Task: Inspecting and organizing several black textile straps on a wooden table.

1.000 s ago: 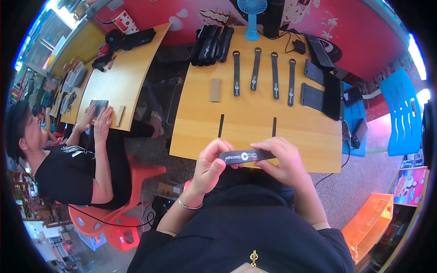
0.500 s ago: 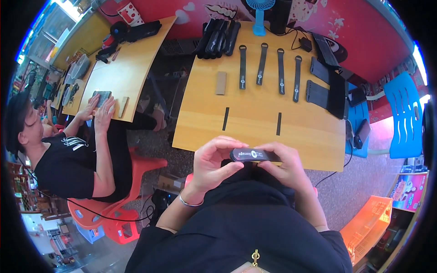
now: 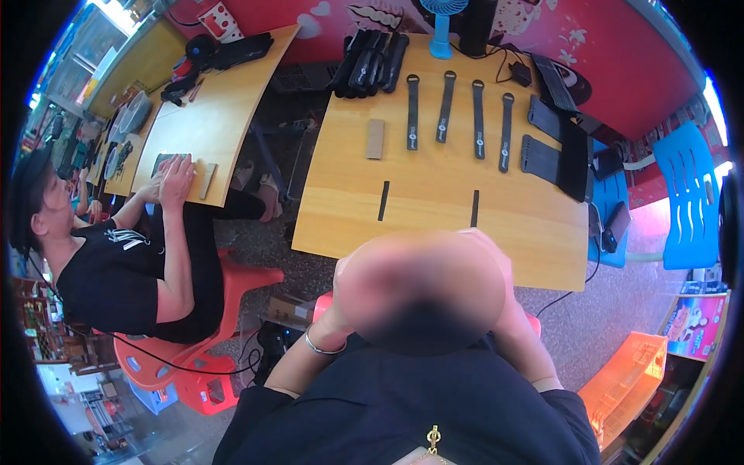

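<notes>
Wide fisheye, head-worn, facing downward

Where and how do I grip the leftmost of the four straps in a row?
The leftmost strap is probably best pinched at its middle from above, by both long edges: it lies flat and narrow, with gaps toward the brown strip and the next strap.

Wooden table (image 3: 333,213): two dark strips (image 3: 384,201) lie well apart on the near half, with a brown block (image 3: 375,139) beyond the left one. Four black straps (image 3: 479,124) lie side by side, well spaced, ring ends to the far side. A black pile (image 3: 370,66) occupies the far left corner, a blue fan (image 3: 440,39) stands at the far edge, and black pieces (image 3: 573,163) lie along the right edge.
</notes>
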Tool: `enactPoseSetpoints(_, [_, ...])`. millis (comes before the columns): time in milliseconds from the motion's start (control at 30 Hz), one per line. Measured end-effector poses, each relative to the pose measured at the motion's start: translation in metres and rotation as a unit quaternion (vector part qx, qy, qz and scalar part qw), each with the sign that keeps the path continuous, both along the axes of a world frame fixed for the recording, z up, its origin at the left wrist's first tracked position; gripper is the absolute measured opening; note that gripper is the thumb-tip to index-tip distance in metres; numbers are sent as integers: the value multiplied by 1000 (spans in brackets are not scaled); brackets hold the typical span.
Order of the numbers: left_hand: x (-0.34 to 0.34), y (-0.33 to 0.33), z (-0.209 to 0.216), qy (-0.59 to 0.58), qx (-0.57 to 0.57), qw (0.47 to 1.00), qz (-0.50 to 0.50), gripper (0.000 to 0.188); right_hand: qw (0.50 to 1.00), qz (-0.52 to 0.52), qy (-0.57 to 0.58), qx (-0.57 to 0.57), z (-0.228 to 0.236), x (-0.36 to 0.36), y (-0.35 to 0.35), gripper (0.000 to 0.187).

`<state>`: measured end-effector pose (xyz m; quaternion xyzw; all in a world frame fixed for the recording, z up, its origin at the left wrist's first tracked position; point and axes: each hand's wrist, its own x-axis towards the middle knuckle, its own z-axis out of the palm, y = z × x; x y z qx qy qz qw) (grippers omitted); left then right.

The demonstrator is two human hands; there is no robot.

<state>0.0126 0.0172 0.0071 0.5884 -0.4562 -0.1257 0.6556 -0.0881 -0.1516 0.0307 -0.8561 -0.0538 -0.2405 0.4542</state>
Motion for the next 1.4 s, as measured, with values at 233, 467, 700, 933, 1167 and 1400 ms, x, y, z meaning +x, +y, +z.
enactPoseSetpoints(233, [10,5,-3,262,-139,953,60,28,994,-6,110,-7,0,-4,-13,47])
enactPoseSetpoints(467, [39,18,-15,364,-195,903,121,30,978,25,200,59,0,-15,-24,41])
enactPoseSetpoints(700, [1,-13,-9,385,-94,918,4,63,989,-31,111,93,-11,-7,-3,35])
enactPoseSetpoints(933, [-8,-21,-9,458,-68,886,10,57,979,13,104,177,-7,-8,-8,25])
enactPoseSetpoints(1167, [-4,-18,-6,461,-56,886,17,55,970,29,109,215,-16,-11,-13,19])
enactPoseSetpoints(1400, [-2,-16,-8,517,-59,853,-22,57,969,55,84,224,-16,-10,-13,14])
